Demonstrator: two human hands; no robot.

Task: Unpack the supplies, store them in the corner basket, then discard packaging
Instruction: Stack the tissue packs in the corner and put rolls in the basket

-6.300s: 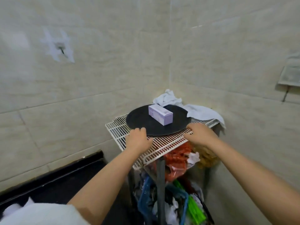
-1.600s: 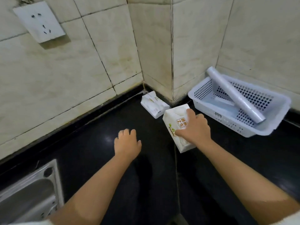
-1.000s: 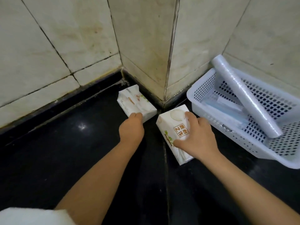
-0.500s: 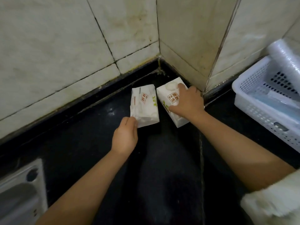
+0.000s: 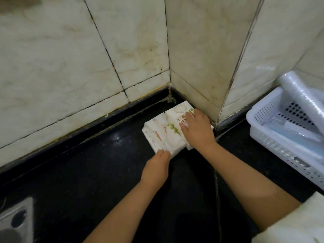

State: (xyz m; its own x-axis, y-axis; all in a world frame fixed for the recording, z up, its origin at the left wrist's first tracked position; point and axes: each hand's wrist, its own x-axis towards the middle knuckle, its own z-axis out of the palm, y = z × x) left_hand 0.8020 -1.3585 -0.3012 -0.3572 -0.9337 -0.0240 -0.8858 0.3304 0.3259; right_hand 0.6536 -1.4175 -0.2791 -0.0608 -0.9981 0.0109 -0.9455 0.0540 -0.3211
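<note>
Pressing two packs [image 5: 163,135] together, our right hand [image 5: 196,130] lies flat on top, left fingers [image 5: 162,153] curled at their near end; basket [image 5: 266,137] at three o'clock.

I see a glossy black countertop [image 5: 98,174] running into a tiled corner, a seam line crossing it on the right. Two white tissue packs lie on it side by side and touching: the left tissue pack [image 5: 158,135] and the right tissue pack [image 5: 177,116], tucked by the wall. A white perforated basket [image 5: 273,137] sits at right, a steel sink rim [image 5: 15,223] bottom left.
</note>
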